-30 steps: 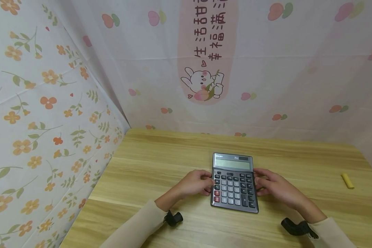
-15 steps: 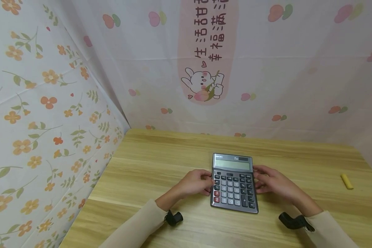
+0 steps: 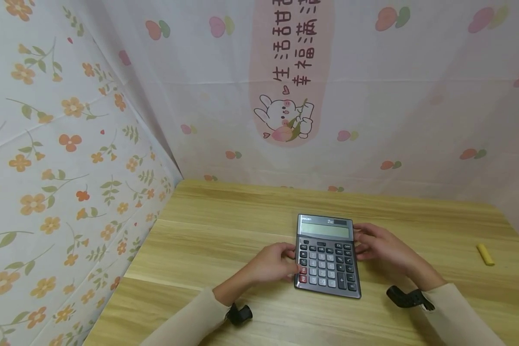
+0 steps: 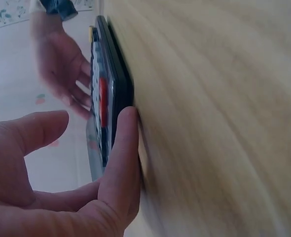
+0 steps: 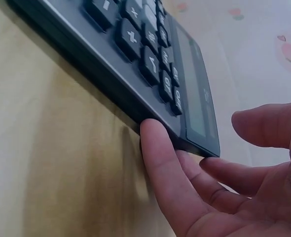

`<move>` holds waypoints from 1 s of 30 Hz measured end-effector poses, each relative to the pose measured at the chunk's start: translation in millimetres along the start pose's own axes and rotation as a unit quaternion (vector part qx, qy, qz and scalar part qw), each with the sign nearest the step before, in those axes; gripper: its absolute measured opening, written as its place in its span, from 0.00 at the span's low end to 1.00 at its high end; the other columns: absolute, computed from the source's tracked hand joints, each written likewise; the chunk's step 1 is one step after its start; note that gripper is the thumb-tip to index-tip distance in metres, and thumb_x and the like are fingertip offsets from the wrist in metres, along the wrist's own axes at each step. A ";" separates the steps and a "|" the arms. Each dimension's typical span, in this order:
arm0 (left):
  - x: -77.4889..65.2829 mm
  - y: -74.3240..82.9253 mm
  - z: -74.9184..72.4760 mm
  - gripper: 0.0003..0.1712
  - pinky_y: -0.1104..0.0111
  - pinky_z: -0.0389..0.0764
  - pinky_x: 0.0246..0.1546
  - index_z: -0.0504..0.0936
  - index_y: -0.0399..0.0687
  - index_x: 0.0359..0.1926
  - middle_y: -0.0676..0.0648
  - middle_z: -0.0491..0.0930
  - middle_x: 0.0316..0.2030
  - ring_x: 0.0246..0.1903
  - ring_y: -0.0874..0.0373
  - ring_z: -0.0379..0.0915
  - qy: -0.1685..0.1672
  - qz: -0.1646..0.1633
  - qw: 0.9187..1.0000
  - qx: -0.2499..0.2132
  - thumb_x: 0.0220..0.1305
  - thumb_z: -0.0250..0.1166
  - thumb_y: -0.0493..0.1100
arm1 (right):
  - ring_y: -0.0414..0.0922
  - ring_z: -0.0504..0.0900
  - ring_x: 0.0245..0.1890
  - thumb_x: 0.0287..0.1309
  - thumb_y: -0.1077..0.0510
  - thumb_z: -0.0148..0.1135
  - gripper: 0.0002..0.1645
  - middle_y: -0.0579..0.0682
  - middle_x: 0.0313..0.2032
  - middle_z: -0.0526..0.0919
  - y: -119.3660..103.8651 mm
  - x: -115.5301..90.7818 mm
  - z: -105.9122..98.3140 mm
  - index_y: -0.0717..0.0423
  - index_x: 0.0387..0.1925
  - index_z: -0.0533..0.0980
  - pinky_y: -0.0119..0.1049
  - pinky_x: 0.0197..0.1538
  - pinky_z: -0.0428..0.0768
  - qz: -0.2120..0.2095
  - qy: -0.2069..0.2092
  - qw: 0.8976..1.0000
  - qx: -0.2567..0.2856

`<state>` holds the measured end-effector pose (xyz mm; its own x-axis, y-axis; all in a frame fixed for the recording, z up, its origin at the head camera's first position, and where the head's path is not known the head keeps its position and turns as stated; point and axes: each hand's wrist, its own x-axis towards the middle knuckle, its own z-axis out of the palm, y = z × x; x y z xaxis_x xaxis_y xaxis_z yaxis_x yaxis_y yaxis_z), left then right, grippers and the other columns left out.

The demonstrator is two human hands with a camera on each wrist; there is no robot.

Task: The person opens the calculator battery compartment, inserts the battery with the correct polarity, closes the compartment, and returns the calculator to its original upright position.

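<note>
A dark grey desk calculator (image 3: 326,257), with a pale display at its far end and two red keys low on its left, lies face up on the wooden table. My left hand (image 3: 270,263) is at its left edge. In the left wrist view, extended fingers (image 4: 121,158) lie along the calculator's side, and the thumb stands off it. On the opposite side, my right hand (image 3: 385,247) is by the display end. The right wrist view has fingertips (image 5: 154,131) against the calculator's side and just under its far corner, with the thumb raised away.
To the right on the table (image 3: 216,216) lies a small yellow stick (image 3: 485,254). A printed cloth with a rabbit drawing (image 3: 285,117) hangs behind the table, and a flowered cloth (image 3: 71,108) hangs along the left. Each wrist wears a black strap mount (image 3: 408,297).
My left hand has slid a little nearer along the calculator's left edge. My right hand has shifted farther up the right edge toward the display. The calculator stays in place.
</note>
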<state>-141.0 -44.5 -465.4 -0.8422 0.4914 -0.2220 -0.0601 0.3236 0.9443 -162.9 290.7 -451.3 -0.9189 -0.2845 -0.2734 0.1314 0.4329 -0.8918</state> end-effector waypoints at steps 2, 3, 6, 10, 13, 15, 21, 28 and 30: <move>-2.7 -0.5 0.2 0.36 0.65 0.89 0.34 0.75 0.26 0.71 0.46 0.82 0.49 0.32 0.56 0.87 -0.008 0.000 1.000 0.005 0.66 0.76 0.35 | 0.58 0.87 0.52 0.88 0.60 0.44 0.34 0.75 0.61 0.79 -0.9 3.1 -1.1 0.81 0.79 0.53 0.46 0.51 0.90 0.000 0.002 1.000 -0.001; -4.3 -0.6 0.3 0.36 0.65 0.89 0.33 0.75 0.26 0.71 0.46 0.81 0.50 0.31 0.55 0.87 -0.012 0.001 1.000 0.005 0.66 0.76 0.34 | 0.58 0.87 0.52 0.87 0.60 0.45 0.34 0.75 0.61 0.79 -1.3 4.6 -1.7 0.81 0.79 0.53 0.46 0.51 0.90 0.001 0.005 1.000 0.000; -8.1 -0.9 1.1 0.36 0.65 0.89 0.32 0.75 0.26 0.72 0.46 0.81 0.50 0.30 0.56 0.87 -0.024 0.005 1.000 0.001 0.66 0.76 0.32 | 0.57 0.87 0.52 0.87 0.60 0.46 0.35 0.75 0.61 0.79 -1.9 9.2 -4.0 0.81 0.80 0.53 0.45 0.51 0.90 0.004 0.013 1.000 0.005; -11.8 -1.3 3.0 0.35 0.65 0.88 0.30 0.76 0.28 0.71 0.47 0.82 0.49 0.29 0.56 0.88 -0.030 0.014 0.999 0.003 0.65 0.77 0.31 | 0.57 0.86 0.54 0.87 0.59 0.46 0.35 0.76 0.63 0.78 -3.0 15.8 -7.2 0.80 0.80 0.55 0.44 0.51 0.89 0.005 0.022 1.000 -0.001; -15.0 -0.8 4.6 0.36 0.66 0.88 0.29 0.76 0.28 0.71 0.46 0.80 0.50 0.28 0.57 0.87 -0.025 0.014 0.999 0.016 0.64 0.77 0.31 | 0.57 0.85 0.54 0.88 0.57 0.45 0.34 0.75 0.64 0.77 -3.7 20.9 -9.1 0.78 0.79 0.57 0.44 0.51 0.89 0.007 0.021 1.000 -0.012; -17.2 -0.4 5.8 0.38 0.66 0.87 0.28 0.75 0.28 0.72 0.47 0.79 0.50 0.28 0.58 0.86 -0.019 0.010 0.999 0.027 0.63 0.78 0.32 | 0.57 0.84 0.54 0.88 0.57 0.45 0.33 0.74 0.64 0.77 -4.0 24.0 -9.6 0.78 0.79 0.59 0.43 0.50 0.89 0.008 0.020 1.000 -0.017; -21.7 -0.9 9.1 0.42 0.71 0.84 0.32 0.75 0.29 0.74 0.50 0.76 0.47 0.32 0.66 0.82 0.000 0.017 0.996 0.091 0.62 0.79 0.37 | 0.53 0.82 0.49 0.89 0.56 0.45 0.31 0.66 0.56 0.80 -4.9 30.8 -7.5 0.76 0.78 0.63 0.41 0.46 0.88 0.016 0.028 0.999 -0.026; -22.3 -3.4 12.3 0.45 0.73 0.81 0.35 0.75 0.29 0.73 0.52 0.74 0.44 0.31 0.68 0.77 0.011 0.029 0.988 0.151 0.57 0.81 0.38 | 0.52 0.81 0.46 0.90 0.57 0.39 0.31 0.64 0.53 0.81 -3.4 35.6 -6.0 0.78 0.77 0.62 0.40 0.43 0.87 0.019 0.028 0.999 -0.018; -22.4 -2.8 12.9 0.46 0.73 0.79 0.35 0.75 0.30 0.73 0.53 0.73 0.43 0.30 0.68 0.76 0.017 0.026 0.985 0.167 0.55 0.82 0.38 | 0.51 0.81 0.46 0.90 0.58 0.38 0.31 0.63 0.52 0.81 -3.0 36.7 -5.8 0.79 0.77 0.62 0.40 0.43 0.86 0.017 0.024 0.999 -0.015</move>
<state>-115.1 -46.0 -466.2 -0.8575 0.4886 -0.1609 0.1595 0.5500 0.8198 -199.1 283.9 -456.5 -0.9310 -0.2274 -0.2854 0.1531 0.4666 -0.8711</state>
